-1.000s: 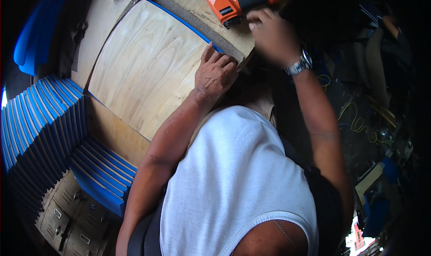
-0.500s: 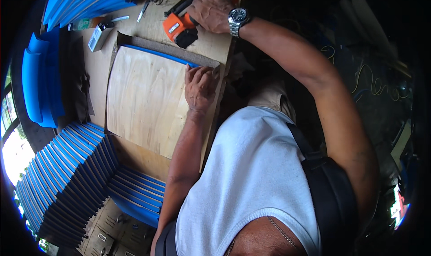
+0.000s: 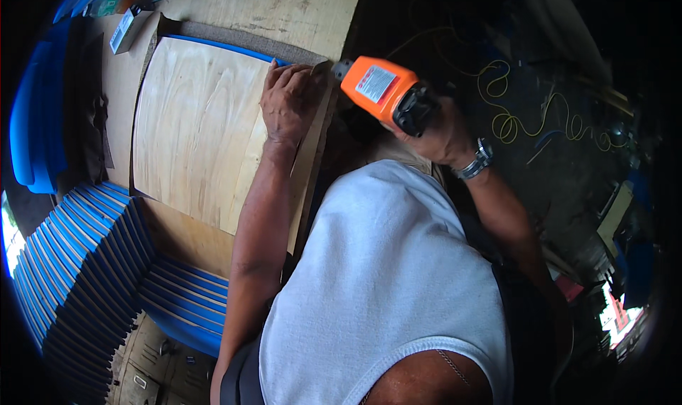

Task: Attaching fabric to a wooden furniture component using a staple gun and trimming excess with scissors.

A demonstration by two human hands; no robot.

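A pale, slightly curved plywood panel (image 3: 195, 128) lies on the workbench, with a blue layer (image 3: 220, 49) showing along its far edge. Grey-brown fabric (image 3: 256, 41) runs beyond that edge. My left hand (image 3: 285, 105) presses on the panel's far right corner, fingers curled together over its edge. In my right hand (image 3: 439, 137), closed around the handle, is an orange and black nail gun (image 3: 380, 89). Its nose points left at the panel's right corner, close to my left fingers; whether it touches is hard to tell. Most of my right fingers are hidden behind the tool.
Stacked blue-faced curved panels (image 3: 71, 242) stand at the left and near left. A small box (image 3: 128, 30) and a bottle (image 3: 110, 7) sit on the bench (image 3: 305, 14) at the far left. Coiled yellow hose (image 3: 508, 124) lies on the floor at the right.
My right hand has picked the nail gun up off the bench and swung it right and nearer, to the panel's right edge. My left hand keeps its hold on the corner.
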